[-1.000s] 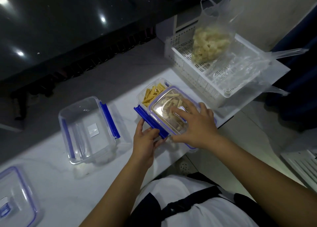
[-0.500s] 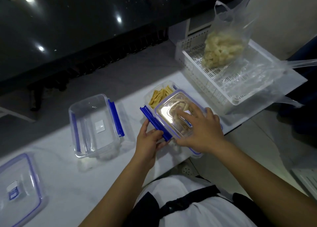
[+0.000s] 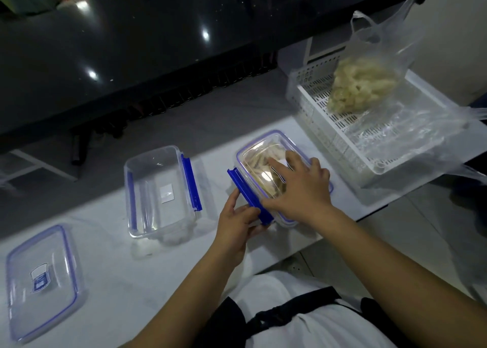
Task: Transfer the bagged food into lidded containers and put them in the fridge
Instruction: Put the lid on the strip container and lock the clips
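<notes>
A clear container filled with yellow food strips stands on the white counter, its clear lid lying square on top. My right hand presses flat on that lid with straight fingers. My left hand holds the container's near left side, thumb against its raised blue side latch. A clear bag of pale food pieces sits in a white slotted basket at the far right.
An empty clear container with blue latches stands left of centre. Its separate lid lies at the near left. Crumpled empty plastic fills the basket's near part. A dark glossy table runs beyond the counter.
The lid has slid from an offset position to cover the whole container, hiding the exposed yellow strips. My right hand moved with it; my left hand stays at the blue latch.
</notes>
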A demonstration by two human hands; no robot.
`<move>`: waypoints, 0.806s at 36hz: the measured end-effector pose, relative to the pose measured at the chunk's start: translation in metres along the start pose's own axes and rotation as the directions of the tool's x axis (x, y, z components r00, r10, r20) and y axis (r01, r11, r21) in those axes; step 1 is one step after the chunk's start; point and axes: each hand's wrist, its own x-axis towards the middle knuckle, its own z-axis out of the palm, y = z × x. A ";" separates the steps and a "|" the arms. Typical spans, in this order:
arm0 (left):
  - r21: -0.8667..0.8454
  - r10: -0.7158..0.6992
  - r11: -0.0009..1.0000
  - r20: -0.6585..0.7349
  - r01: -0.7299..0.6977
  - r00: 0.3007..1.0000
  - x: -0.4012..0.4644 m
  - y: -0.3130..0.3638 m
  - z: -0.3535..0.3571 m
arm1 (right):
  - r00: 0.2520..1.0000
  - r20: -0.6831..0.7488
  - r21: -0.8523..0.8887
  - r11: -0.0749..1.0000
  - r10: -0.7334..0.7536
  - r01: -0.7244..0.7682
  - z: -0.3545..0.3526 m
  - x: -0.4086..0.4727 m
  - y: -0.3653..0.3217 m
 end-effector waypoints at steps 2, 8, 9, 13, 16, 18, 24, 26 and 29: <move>-0.001 0.002 1.000 -0.001 -0.002 1.000 0.000 -0.001 0.000 | 1.000 0.001 -0.007 1.000 -0.002 0.002 0.002 0.002 0.000; -0.029 0.004 1.000 0.005 -0.004 1.000 0.000 -0.001 -0.001 | 0.999 0.034 -0.032 0.999 0.007 -0.006 0.002 0.012 -0.002; -0.034 0.003 0.999 0.007 -0.003 1.000 0.000 0.000 -0.002 | 0.999 0.038 -0.036 0.999 0.003 -0.001 0.001 0.013 -0.002; -0.047 -0.011 0.999 -0.029 0.010 1.000 0.000 0.001 -0.001 | 0.998 0.064 -0.083 0.997 0.001 0.005 0.001 0.009 0.000; -0.049 -0.017 0.999 -0.056 0.015 0.998 0.000 0.001 -0.002 | 1.000 0.027 -0.093 0.996 0.002 0.001 0.005 -0.002 -0.003; -0.049 -0.013 0.999 -0.064 0.010 0.998 0.000 0.001 -0.004 | 1.000 -0.004 -0.091 0.996 -0.013 0.013 0.008 -0.009 -0.004; -0.043 -0.023 0.999 -0.079 0.020 0.997 0.000 0.001 -0.006 | 0.985 -0.053 -0.158 0.975 -0.164 0.154 0.024 -0.030 0.003; -0.040 -0.024 0.999 -0.081 0.021 0.996 0.001 0.001 -0.005 | 0.980 -0.090 -0.160 0.973 -0.179 0.163 0.026 -0.033 0.004; -0.004 0.001 1.000 -0.076 -0.002 0.997 0.000 0.004 -0.004 | 0.990 -0.071 -0.153 0.982 -0.120 0.108 0.028 -0.027 0.002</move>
